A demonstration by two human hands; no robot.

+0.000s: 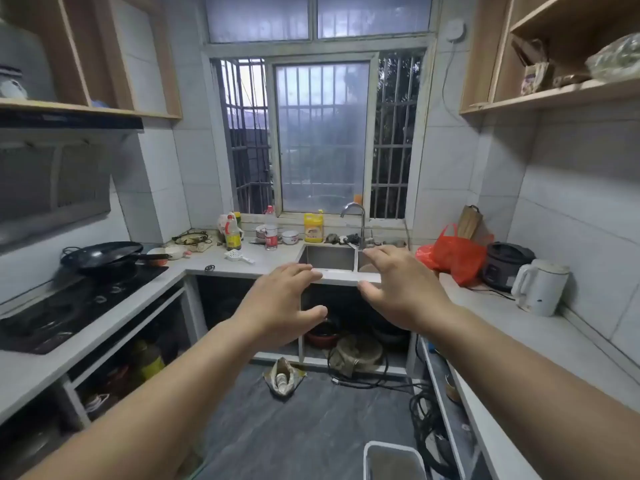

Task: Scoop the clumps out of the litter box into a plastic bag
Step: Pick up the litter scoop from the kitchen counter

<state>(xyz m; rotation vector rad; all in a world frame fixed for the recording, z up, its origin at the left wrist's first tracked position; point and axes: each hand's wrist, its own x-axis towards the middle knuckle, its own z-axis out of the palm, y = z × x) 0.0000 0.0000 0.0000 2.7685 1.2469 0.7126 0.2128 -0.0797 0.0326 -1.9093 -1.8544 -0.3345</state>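
Kitchen counter [277, 261]: one scoop [239, 256]; two empty hands [282, 303] [398, 289].

Sink [329, 258]: brushed metal, dull sheen. Tap [356, 216]: polished metal, glossy. Counter [266, 259]: pale, smooth, matt, stone-like. Wall tiles [575, 188]: white, smooth, faint gloss. Shelves [554, 95]: light wood, matt, unpainted look. Hob [69, 306]: black, glossy, glass-like. Wok [104, 254]: dark metal, slight shine. Scoop [239, 256]: white slotted plastic. Bag [453, 254]: thin red plastic, crinkled, shiny. Kettle [540, 287]: white plastic, smooth. Litter box [370, 455]: white rim, plastic as far as seen. Floor [311, 427]: grey, marbled, low sheen.
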